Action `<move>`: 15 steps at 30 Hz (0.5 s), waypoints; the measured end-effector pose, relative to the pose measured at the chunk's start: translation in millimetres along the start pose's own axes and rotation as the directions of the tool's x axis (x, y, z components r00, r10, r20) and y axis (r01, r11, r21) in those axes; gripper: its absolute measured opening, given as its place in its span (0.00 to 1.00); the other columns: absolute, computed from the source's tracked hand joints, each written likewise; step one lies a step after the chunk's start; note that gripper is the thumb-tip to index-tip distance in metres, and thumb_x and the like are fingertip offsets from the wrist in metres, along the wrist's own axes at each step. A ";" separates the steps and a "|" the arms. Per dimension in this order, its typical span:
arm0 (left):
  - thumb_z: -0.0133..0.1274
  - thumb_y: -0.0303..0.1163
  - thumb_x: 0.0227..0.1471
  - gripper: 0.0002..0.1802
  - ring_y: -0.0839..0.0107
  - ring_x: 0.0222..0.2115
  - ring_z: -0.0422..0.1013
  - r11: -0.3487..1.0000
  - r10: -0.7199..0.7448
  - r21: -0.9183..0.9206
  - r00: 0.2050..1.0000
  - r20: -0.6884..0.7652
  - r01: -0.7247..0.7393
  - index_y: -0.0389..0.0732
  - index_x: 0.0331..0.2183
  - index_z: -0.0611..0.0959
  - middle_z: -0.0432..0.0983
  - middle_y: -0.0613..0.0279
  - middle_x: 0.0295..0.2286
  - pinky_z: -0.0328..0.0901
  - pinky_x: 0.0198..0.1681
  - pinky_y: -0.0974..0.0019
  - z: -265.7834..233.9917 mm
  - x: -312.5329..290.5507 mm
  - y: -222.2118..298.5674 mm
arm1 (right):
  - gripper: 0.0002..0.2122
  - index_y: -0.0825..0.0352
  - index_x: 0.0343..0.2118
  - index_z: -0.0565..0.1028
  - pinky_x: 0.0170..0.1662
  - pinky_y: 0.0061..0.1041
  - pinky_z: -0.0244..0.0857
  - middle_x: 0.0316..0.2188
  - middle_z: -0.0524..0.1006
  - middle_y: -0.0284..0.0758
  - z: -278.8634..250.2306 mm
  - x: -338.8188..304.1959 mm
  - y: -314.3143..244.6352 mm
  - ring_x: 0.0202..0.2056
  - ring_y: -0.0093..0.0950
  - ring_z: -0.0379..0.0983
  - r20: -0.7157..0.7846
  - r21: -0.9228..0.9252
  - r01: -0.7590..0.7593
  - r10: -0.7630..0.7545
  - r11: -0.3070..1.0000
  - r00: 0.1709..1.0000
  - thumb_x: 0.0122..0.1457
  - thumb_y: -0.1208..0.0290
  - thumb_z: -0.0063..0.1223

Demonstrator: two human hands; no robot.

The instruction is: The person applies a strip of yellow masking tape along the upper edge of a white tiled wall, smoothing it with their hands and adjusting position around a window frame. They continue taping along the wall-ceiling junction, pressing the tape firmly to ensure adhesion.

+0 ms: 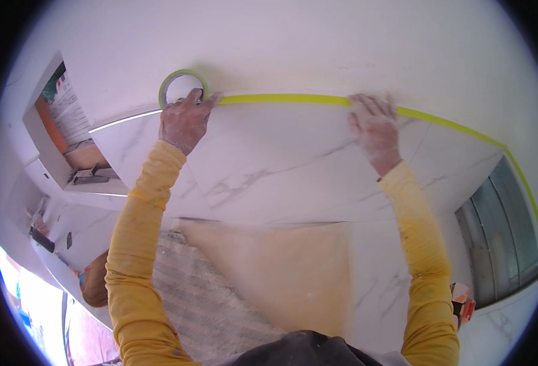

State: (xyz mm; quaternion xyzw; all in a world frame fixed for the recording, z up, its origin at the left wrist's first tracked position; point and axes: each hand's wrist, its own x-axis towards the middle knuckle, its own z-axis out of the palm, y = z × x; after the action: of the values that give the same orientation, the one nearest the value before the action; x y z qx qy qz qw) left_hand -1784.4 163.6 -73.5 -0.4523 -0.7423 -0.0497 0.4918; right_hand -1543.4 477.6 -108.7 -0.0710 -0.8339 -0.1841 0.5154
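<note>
A roll of green-yellow masking tape [164, 85] is gripped by my left hand [185, 124], fingers closed over its lower edge against the wall. From the roll, a bright yellow strip of tape [281, 98] runs right along the top edge of the white marbled tiles [281, 165]. My right hand [376, 129] lies on that strip with its fingers stretched out, slightly blurred. Past it the tape continues right, then bends down beside a window. Both forearms wear dusty yellow sleeves.
A recess [52, 125] at the left holds papers and boards. The window [497, 229] is at the right, with an orange-red box [462, 303] near its lower corner. Below are a beige sheet [281, 262] and a dusty striped cloth [199, 293]. A brown rounded object [96, 280] is lower left.
</note>
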 end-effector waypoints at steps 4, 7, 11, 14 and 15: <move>0.55 0.28 0.51 0.21 0.61 0.27 0.76 1.000 0.006 -0.007 1.000 0.021 -0.006 0.59 0.46 0.84 0.76 0.61 0.39 0.73 0.33 0.61 2.1 3.0 1.7 | 0.19 0.62 0.50 0.74 0.68 0.47 0.46 0.50 0.74 0.33 25.1 34.2 -87.0 0.55 0.30 0.68 0.033 0.110 0.103 -0.107 0.989 0.994 0.53 0.72 0.52; 0.56 0.33 0.53 0.17 0.59 0.29 0.77 0.998 -0.042 -0.049 0.998 0.039 0.044 0.58 0.45 0.85 0.76 0.59 0.40 0.72 0.34 0.59 0.4 -0.8 3.9 | 0.23 0.66 0.57 0.68 0.68 0.47 0.45 0.55 0.71 0.39 38.4 46.3 -145.9 0.59 0.35 0.64 0.078 0.071 0.019 -0.024 0.997 0.997 0.55 0.72 0.49; 0.54 0.32 0.55 0.22 0.57 0.33 0.76 0.993 -0.048 -0.110 0.998 0.040 0.052 0.55 0.53 0.77 0.75 0.58 0.43 0.69 0.43 0.56 4.0 -4.3 1.6 | 0.31 0.68 0.64 0.60 0.68 0.47 0.44 0.59 0.68 0.42 33.6 47.6 -156.3 0.63 0.38 0.60 0.174 0.101 -0.078 0.060 0.992 0.983 0.55 0.70 0.49; 0.53 0.35 0.55 0.35 0.50 0.47 0.72 0.965 -0.101 -0.237 0.993 0.055 0.112 0.49 0.63 0.63 0.70 0.50 0.51 0.62 0.56 0.51 -2.2 -7.4 -16.8 | 0.35 0.66 0.66 0.54 0.68 0.45 0.44 0.59 0.67 0.42 17.6 58.2 -154.5 0.62 0.35 0.61 0.325 0.020 -0.075 0.064 0.997 0.943 0.56 0.66 0.53; 0.53 0.38 0.55 0.39 0.48 0.51 0.68 0.942 -0.133 -0.310 0.991 0.015 0.131 0.48 0.65 0.58 0.68 0.47 0.53 0.59 0.59 0.50 -3.7 -8.7 -24.4 | 0.36 0.66 0.67 0.53 0.68 0.45 0.44 0.59 0.67 0.42 12.7 62.2 -157.0 0.62 0.35 0.61 0.363 0.010 -0.081 0.072 0.997 0.929 0.56 0.66 0.53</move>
State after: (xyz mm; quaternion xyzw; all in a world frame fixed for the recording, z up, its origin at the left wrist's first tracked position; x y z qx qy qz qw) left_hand -1798.5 141.9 -69.3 -0.4730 -0.7524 -0.1999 0.4124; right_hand -1630.9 333.2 -95.3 -0.1297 -0.9135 -0.1373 0.3602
